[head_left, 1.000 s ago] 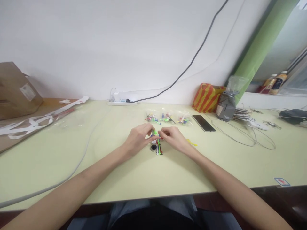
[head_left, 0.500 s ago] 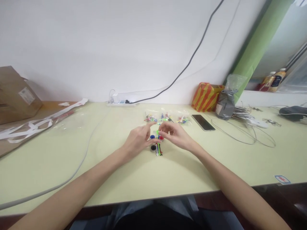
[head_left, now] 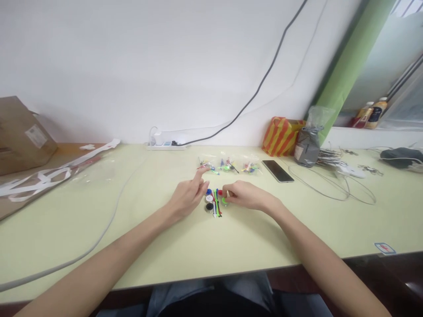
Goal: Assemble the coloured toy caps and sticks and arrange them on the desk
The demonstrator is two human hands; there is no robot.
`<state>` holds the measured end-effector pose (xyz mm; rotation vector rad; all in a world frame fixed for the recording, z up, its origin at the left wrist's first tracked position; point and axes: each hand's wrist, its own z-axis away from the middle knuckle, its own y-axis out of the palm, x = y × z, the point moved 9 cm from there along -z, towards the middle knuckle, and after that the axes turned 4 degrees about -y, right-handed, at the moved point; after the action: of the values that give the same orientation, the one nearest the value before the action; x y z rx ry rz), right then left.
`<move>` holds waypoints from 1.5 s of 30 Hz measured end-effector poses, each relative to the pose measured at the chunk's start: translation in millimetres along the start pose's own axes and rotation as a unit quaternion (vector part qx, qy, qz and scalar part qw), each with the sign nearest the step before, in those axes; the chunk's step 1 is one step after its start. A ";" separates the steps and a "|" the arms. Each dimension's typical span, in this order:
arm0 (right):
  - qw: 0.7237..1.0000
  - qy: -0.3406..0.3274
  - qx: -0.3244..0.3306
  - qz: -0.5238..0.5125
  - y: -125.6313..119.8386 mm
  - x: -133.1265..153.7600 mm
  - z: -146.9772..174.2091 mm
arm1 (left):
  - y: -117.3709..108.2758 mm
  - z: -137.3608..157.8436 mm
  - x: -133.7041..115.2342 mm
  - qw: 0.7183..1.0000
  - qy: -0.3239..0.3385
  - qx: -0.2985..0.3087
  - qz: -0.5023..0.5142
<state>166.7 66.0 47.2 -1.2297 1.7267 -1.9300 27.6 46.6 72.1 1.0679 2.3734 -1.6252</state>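
Observation:
My right hand (head_left: 243,194) is bent down with its fingertips on a small round green-topped piece (head_left: 224,201) on the table. A red round piece (head_left: 220,192) sits just beyond it. My left hand (head_left: 188,193) hovers at the left, index finger stretched out and holding nothing. Beside its fingertips stand a blue round piece (head_left: 208,191), a white round piece (head_left: 209,199) and a black round piece (head_left: 209,207) in a column. Between the two columns lie several thin coloured plastic arrows (head_left: 217,204), side by side.
Clear bags of coloured plastic pieces (head_left: 228,165) lie behind my hands, with a phone (head_left: 278,171) to their right. A striped bag (head_left: 280,135), a grey package (head_left: 307,146) and loose cables stand further right. At left are a cardboard box (head_left: 23,134) and a power strip (head_left: 167,147).
My right hand has come down and nearer with the green piece, which now sits below the red one. My left hand has drawn back left, uncovering the white piece.

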 end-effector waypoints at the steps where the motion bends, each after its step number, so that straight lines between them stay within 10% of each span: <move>1: 1.000 -0.003 -0.003 0.004 -0.4 1.0 -0.1 | 1.0 0.2 -0.8 1.000 0.002 0.003 0.000; 28: 0.993 0.058 -0.040 0.092 -24.4 -8.1 5.4 | 1.1 3.0 -6.9 1.000 0.020 0.006 -0.007; 40: 0.975 0.202 0.081 0.032 -36.4 -78.7 44.0 | 6.9 3.2 -5.7 0.999 0.019 0.023 -0.017; 45: 0.977 0.166 0.107 0.074 -15.8 -62.2 32.6 | 7.7 3.2 -5.4 0.999 0.025 0.026 -0.020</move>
<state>233.0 90.7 34.2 -0.7147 1.6441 -2.2567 35.1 42.7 66.8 1.0900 2.4115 -1.7028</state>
